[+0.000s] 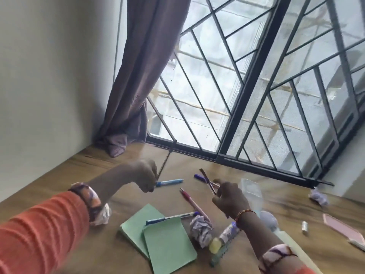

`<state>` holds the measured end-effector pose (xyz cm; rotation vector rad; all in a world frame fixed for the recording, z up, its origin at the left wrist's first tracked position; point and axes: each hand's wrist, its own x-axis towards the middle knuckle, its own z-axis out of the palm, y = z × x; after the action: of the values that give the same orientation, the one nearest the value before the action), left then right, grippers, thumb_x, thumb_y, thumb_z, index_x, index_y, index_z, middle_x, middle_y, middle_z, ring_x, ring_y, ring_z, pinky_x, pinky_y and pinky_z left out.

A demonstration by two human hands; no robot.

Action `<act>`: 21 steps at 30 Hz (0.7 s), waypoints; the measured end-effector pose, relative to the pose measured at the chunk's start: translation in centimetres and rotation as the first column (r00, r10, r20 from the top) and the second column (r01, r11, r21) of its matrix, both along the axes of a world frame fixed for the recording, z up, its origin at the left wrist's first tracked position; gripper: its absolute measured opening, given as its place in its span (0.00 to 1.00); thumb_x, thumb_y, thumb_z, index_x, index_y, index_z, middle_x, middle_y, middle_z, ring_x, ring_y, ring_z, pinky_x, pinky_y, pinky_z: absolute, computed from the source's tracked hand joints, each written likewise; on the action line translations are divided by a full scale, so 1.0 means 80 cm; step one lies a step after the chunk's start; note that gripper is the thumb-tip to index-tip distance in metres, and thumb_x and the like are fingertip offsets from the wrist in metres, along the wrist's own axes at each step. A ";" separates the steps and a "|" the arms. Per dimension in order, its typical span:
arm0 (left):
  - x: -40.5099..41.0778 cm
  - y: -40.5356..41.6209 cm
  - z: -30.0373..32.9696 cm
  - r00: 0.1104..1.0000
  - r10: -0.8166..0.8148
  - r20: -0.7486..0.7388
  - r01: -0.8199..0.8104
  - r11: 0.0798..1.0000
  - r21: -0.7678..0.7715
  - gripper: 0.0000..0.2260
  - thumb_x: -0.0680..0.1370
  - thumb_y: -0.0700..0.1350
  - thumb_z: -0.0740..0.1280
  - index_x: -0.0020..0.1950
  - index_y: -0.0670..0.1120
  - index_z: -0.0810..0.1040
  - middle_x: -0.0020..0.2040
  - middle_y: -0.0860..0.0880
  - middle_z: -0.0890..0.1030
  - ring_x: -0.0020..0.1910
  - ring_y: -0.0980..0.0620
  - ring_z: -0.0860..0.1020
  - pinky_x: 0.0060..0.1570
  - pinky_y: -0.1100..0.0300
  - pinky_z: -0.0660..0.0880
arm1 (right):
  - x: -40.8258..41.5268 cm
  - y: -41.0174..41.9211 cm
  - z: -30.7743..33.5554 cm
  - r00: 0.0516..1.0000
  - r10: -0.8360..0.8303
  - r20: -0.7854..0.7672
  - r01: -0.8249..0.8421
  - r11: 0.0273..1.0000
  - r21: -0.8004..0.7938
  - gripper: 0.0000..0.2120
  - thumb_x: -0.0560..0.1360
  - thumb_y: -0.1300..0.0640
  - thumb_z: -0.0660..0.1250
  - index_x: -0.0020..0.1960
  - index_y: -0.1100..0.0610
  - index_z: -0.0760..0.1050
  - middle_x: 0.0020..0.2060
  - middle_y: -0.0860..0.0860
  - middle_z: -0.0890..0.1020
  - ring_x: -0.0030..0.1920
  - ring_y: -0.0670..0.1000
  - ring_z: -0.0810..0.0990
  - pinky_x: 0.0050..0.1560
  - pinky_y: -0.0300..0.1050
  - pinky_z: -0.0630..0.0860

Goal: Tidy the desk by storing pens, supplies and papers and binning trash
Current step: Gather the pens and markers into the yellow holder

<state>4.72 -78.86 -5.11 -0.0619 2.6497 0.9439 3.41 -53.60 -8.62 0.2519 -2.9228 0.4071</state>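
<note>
**A:** On the wooden counter [79, 246], why are both hands raised?

**B:** She's gathering pens, I'd say. The right hand [230, 200] is curled round a few thin pens [208, 183], bunched for carrying. The left hand [147, 179] pinches a dark pen [163, 165] just over the blue pen [169, 182].

**A:** And the rest?

**B:** A pink pen [194, 204] and a capped pen [171, 218] lie by the green pads [167, 246]; a crumpled paper [201, 230] waits beside them, likely trash.
</note>
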 end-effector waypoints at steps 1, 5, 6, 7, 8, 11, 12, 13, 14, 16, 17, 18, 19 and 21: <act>0.001 0.011 0.011 1.000 0.006 -0.004 -0.005 0.992 0.129 0.09 0.74 0.32 0.67 0.52 0.32 0.77 0.28 0.47 0.80 0.29 0.54 0.78 0.33 0.64 0.78 | 0.007 0.011 0.012 0.999 0.000 -0.052 -0.005 0.996 -0.091 0.23 0.68 0.62 0.66 0.63 0.55 0.73 0.42 0.54 0.83 0.44 0.54 0.81 0.46 0.45 0.77; 0.002 0.089 0.042 0.994 -0.078 -0.075 0.102 0.897 0.430 0.03 0.74 0.32 0.66 0.42 0.35 0.78 0.28 0.46 0.81 0.27 0.53 0.81 0.34 0.64 0.80 | 0.041 0.074 0.059 0.979 -0.123 -0.162 0.039 0.894 -0.446 0.09 0.67 0.63 0.68 0.47 0.58 0.74 0.32 0.52 0.79 0.35 0.55 0.80 0.41 0.53 0.80; -0.003 0.116 0.045 0.990 -0.097 -0.107 0.136 0.878 0.459 0.05 0.74 0.32 0.66 0.39 0.36 0.79 0.28 0.45 0.81 0.27 0.53 0.80 0.33 0.63 0.80 | 0.051 0.095 0.068 0.974 -0.165 -0.154 0.058 0.841 -0.538 0.07 0.68 0.64 0.68 0.44 0.59 0.72 0.31 0.52 0.78 0.34 0.56 0.80 0.39 0.55 0.81; -0.007 0.145 0.047 0.984 -0.115 -0.139 0.170 0.856 0.488 0.06 0.73 0.32 0.67 0.36 0.38 0.80 0.28 0.44 0.81 0.27 0.52 0.80 0.33 0.62 0.80 | 0.061 0.117 0.075 0.971 -0.200 -0.135 0.075 0.783 -0.617 0.07 0.68 0.65 0.68 0.42 0.60 0.71 0.31 0.53 0.76 0.32 0.55 0.79 0.36 0.57 0.81; -0.010 0.175 0.049 0.976 -0.133 -0.171 0.204 0.832 0.516 0.07 0.72 0.31 0.68 0.34 0.38 0.80 0.28 0.44 0.81 0.26 0.52 0.79 0.31 0.62 0.79 | 0.071 0.142 0.081 0.967 -0.227 -0.115 0.090 0.728 -0.680 0.06 0.69 0.66 0.67 0.42 0.60 0.70 0.31 0.54 0.76 0.32 0.55 0.78 0.34 0.57 0.81; -0.008 0.277 0.056 0.958 -0.171 -0.231 0.272 0.799 0.536 0.05 0.71 0.30 0.69 0.36 0.37 0.78 0.27 0.44 0.78 0.24 0.54 0.77 0.27 0.64 0.78 | 0.106 0.225 0.090 0.950 -0.305 -0.063 0.135 0.587 -0.799 0.08 0.70 0.67 0.65 0.47 0.61 0.69 0.34 0.57 0.76 0.31 0.55 0.77 0.34 0.57 0.81; -0.004 0.312 0.059 0.952 -0.191 -0.239 0.293 0.793 0.534 0.05 0.71 0.30 0.69 0.36 0.38 0.77 0.27 0.44 0.78 0.23 0.54 0.77 0.26 0.64 0.77 | 0.118 0.253 0.092 0.944 -0.327 -0.049 0.149 0.554 -0.819 0.08 0.71 0.67 0.65 0.49 0.62 0.70 0.35 0.58 0.76 0.31 0.55 0.78 0.34 0.57 0.81; 0.000 0.346 0.061 0.945 -0.216 -0.246 0.318 0.785 0.532 0.06 0.71 0.31 0.69 0.36 0.38 0.77 0.27 0.43 0.77 0.23 0.53 0.76 0.26 0.63 0.77 | 0.130 0.282 0.093 0.935 -0.353 -0.031 0.168 0.520 -0.837 0.08 0.71 0.67 0.65 0.49 0.62 0.71 0.36 0.58 0.76 0.32 0.54 0.79 0.34 0.55 0.81; 0.003 0.379 0.062 0.936 -0.244 -0.253 0.345 0.775 0.529 0.06 0.70 0.31 0.70 0.36 0.39 0.77 0.28 0.43 0.76 0.24 0.53 0.76 0.26 0.63 0.77 | 0.143 0.311 0.094 0.924 -0.382 -0.009 0.193 0.487 -0.852 0.07 0.72 0.66 0.65 0.48 0.60 0.72 0.37 0.57 0.76 0.33 0.53 0.79 0.33 0.53 0.81; 0.011 0.444 0.065 0.924 -0.284 -0.256 0.381 0.740 0.554 0.06 0.70 0.31 0.69 0.37 0.40 0.76 0.26 0.44 0.76 0.24 0.52 0.76 0.27 0.61 0.78 | 0.166 0.369 0.095 0.895 -0.445 0.041 0.246 0.415 -0.876 0.05 0.72 0.64 0.65 0.47 0.58 0.72 0.40 0.57 0.77 0.36 0.53 0.80 0.32 0.50 0.81; 0.017 0.475 0.066 0.924 -0.292 -0.247 0.382 0.718 0.582 0.07 0.71 0.31 0.69 0.37 0.40 0.75 0.26 0.45 0.76 0.23 0.52 0.75 0.26 0.61 0.77 | 0.176 0.396 0.095 0.877 -0.477 0.058 0.270 0.389 -0.881 0.05 0.72 0.64 0.65 0.47 0.58 0.72 0.42 0.57 0.78 0.37 0.54 0.81 0.33 0.51 0.81; 0.023 0.505 0.066 0.925 -0.299 -0.235 0.380 0.694 0.612 0.06 0.71 0.31 0.69 0.38 0.40 0.75 0.25 0.45 0.75 0.22 0.53 0.75 0.26 0.62 0.77 | 0.186 0.423 0.095 0.863 -0.501 0.070 0.290 0.377 -0.880 0.04 0.73 0.63 0.65 0.47 0.58 0.72 0.43 0.58 0.79 0.38 0.55 0.81 0.35 0.53 0.82; 0.030 0.533 0.066 0.925 -0.310 -0.222 0.378 0.670 0.639 0.06 0.72 0.31 0.68 0.38 0.40 0.74 0.25 0.46 0.75 0.22 0.53 0.75 0.25 0.63 0.76 | 0.195 0.447 0.095 0.851 -0.518 0.082 0.303 0.358 -0.883 0.02 0.74 0.63 0.64 0.45 0.58 0.72 0.43 0.59 0.79 0.38 0.56 0.81 0.35 0.54 0.82; 0.045 0.588 0.064 0.915 -0.349 -0.201 0.388 0.630 0.673 0.08 0.73 0.31 0.66 0.37 0.41 0.73 0.25 0.47 0.73 0.21 0.54 0.73 0.23 0.64 0.73 | 0.215 0.489 0.095 0.844 -0.527 0.103 0.305 0.312 -0.900 0.03 0.75 0.63 0.63 0.44 0.57 0.71 0.39 0.57 0.79 0.35 0.54 0.81 0.32 0.51 0.82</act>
<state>8.32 -31.85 0.02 0.6724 2.0184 1.7265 20.59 -14.49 -0.99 -0.5956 -1.9808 1.6148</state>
